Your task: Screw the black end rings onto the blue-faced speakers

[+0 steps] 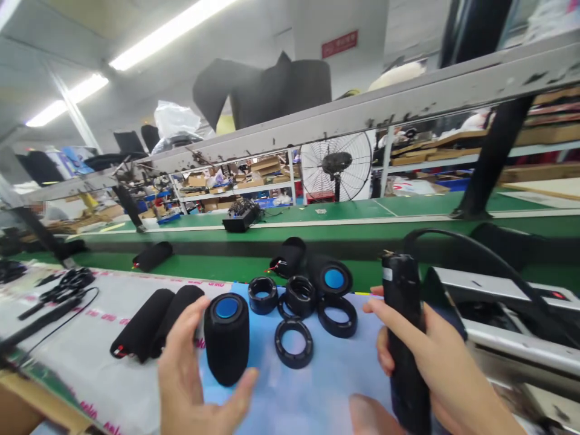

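Observation:
A black fabric-covered cylinder with a blue disc on its end, like a small speaker (227, 347), stands on the blue mat (276, 393). My left hand (194, 374) curves beside it, thumb and fingers apart; I cannot tell whether they touch it. In my right hand (435, 356) is a black cylindrical hand tool (403, 326), held upright with a pale label near its top; its lower end is out of view. Between the hands lie several black rings, among them a front ring (294, 357) and a right-hand ring (348, 326). Another blue-ended speaker (334, 279) lies behind them.
Two black fabric cylinders (142, 323) lie on the white sheet at left, near tangled black cables (67, 290). A silver-edged device (512, 290) sits at right, with a black cable (471, 238) arching above. A metal shelf beam (353, 106) crosses overhead; a fan (336, 166) stands behind.

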Demonstrator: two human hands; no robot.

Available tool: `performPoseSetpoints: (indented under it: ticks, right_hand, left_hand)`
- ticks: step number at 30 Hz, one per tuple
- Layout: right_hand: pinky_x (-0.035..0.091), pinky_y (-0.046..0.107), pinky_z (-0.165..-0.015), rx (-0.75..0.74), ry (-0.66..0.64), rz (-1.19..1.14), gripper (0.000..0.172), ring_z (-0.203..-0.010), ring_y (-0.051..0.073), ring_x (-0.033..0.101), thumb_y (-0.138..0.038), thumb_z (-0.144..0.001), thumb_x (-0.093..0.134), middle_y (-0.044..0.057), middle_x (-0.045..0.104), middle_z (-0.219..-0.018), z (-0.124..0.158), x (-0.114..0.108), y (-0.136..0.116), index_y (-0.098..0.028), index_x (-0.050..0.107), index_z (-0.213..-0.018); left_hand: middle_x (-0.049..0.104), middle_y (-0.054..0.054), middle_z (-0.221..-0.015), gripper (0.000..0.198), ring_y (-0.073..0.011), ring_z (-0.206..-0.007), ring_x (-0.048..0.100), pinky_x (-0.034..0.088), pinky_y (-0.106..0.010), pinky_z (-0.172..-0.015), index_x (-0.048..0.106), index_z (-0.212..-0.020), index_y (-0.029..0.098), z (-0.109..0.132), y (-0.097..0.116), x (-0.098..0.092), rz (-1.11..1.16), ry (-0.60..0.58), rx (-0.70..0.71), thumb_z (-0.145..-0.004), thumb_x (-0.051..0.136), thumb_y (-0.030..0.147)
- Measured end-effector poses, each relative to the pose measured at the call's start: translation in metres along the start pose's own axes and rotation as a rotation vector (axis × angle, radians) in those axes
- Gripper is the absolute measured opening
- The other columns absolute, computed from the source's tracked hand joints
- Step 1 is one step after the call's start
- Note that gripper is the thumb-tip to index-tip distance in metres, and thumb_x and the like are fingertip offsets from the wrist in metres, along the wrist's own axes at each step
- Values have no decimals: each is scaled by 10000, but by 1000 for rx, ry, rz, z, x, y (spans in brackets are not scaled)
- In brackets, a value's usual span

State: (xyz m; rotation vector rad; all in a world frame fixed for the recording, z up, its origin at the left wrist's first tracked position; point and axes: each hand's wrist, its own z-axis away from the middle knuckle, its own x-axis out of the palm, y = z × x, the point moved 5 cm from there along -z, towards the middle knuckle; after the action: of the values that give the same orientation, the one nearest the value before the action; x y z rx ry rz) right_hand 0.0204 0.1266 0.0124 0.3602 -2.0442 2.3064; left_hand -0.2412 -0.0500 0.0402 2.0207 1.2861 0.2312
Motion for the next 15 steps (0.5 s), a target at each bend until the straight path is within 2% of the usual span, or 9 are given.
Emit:
performPoseSetpoints:
  ticks: [1,3,4,6,7,8,11,13,15]
  right_hand:
    - [407,229,-460,-18,16,-35,763,-455,161,506,-719,-722,909,-30,597,-499,-1,-2,-2,-204,617,-1204]
    - [424,240,-453,-57,50,-107,764,-438,157,515,-696,-710,929,-42,621,-546,-1,-7,-7,-220,608,-1214]
    - [431,245,-450,-76,66,-143,778,-428,149,518,-683,-690,945,-42,653,-600,-1,-9,-10,-228,603,-1220]
    - [449,257,-447,-112,80,-215,795,-420,133,531,-665,-664,967,-41,710,-738,1,-12,-15,-242,589,-1220]
    - [452,260,-444,-125,77,-245,788,-417,129,537,-653,-666,970,-43,717,-774,3,-12,-17,-244,583,-1216]
    - [451,259,-444,-131,69,-271,767,-416,128,540,-639,-681,969,-46,714,-777,4,-13,-18,-240,582,-1210]
    - [447,245,-450,-129,44,-334,700,-416,122,535,-595,-734,956,-53,682,-702,10,-13,-22,-221,593,-1201]
    - [453,241,-458,-127,43,-377,678,-424,108,537,-573,-753,953,-34,713,-763,12,-16,-25,-217,603,-1212]
    - [451,254,-439,-134,50,-419,700,-414,114,542,-577,-716,973,-23,725,-813,11,-22,-27,-221,608,-1196]
  left_hand:
    - [594,-71,-1616,729,-399,-1579,537,448,-615,-1327,529,-1468,387,-3,20,20,-11,-62,73,-838,889,310]
    - [577,-93,-1666,654,-394,-1607,510,446,-595,-1337,586,-1454,340,-12,43,82,-100,-372,21,-860,856,294]
    - [453,-138,-1764,753,-396,-1672,410,383,-586,-1378,537,-1526,286,-15,46,117,-166,-561,-63,-847,862,278]
    - [248,-242,-1848,1010,-444,-1726,264,319,-583,-1406,435,-1650,169,-28,49,175,-213,-687,-105,-777,937,239]
    - [200,-273,-1854,1154,-482,-1734,201,297,-601,-1409,405,-1679,144,-34,47,200,-238,-731,-108,-695,1004,206]
    - [209,-271,-1853,1185,-515,-1726,187,292,-652,-1395,421,-1680,154,-39,43,220,-263,-764,-103,-667,1035,199]
    - [435,-173,-1768,761,-465,-1618,427,418,-733,-1282,541,-1605,231,-48,30,256,-314,-805,-67,-929,884,310]
    - [567,-139,-1662,546,-396,-1498,575,510,-684,-1213,597,-1545,235,-54,26,262,-321,-796,-40,-1036,764,342]
    - [622,-140,-1593,520,-369,-1418,639,558,-638,-1167,614,-1517,222,-62,26,261,-321,-766,-38,-1037,763,357]
